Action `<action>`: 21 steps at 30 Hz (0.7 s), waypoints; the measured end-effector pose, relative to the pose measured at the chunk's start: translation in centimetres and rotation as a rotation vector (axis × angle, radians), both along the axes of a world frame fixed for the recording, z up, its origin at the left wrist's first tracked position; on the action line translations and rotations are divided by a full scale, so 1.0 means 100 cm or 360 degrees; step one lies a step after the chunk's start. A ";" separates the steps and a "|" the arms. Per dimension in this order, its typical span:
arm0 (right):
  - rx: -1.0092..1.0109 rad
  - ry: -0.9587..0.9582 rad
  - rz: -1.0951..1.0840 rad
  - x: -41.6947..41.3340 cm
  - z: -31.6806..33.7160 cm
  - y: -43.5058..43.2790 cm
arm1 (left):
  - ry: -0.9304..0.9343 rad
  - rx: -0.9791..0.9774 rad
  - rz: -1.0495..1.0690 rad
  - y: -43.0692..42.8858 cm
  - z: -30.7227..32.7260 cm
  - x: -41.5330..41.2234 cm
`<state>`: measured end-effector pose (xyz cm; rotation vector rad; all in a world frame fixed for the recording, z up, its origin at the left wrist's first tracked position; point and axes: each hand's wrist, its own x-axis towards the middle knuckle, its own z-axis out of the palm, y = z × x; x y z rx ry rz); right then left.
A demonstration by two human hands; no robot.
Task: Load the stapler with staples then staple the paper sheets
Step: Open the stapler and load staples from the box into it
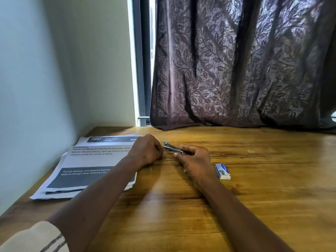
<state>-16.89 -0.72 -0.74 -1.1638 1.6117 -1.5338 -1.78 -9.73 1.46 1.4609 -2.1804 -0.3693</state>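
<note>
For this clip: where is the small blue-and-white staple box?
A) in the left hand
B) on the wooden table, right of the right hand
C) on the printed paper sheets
B: the small blue-and-white staple box lies on the wooden table, beside the right hand that holds the metal stapler.

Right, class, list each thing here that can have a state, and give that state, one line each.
stapler: gripped in right hand, blue top seemingly lifted off the magazine.
left hand: fingers curled at the stapler's front end; grip hidden.
staple box: closed, lying on wooden table.
paper sheets: flat, loosely fanned stack.
curtain: drawn, gap at left.
</note>
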 end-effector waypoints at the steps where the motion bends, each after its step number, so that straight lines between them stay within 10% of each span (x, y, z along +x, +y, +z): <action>1: 0.0001 -0.0003 -0.0004 0.000 0.000 0.000 | 0.0009 -0.0005 0.0002 0.000 -0.001 0.001; 14: -0.0185 -0.1070 0.0427 -0.012 -0.001 -0.012 | 0.0236 -0.0675 -0.0327 -0.004 -0.020 0.017; 21: -0.0122 -0.0549 0.0531 -0.018 0.000 -0.005 | 0.0453 -0.0588 -0.0618 -0.003 -0.020 0.020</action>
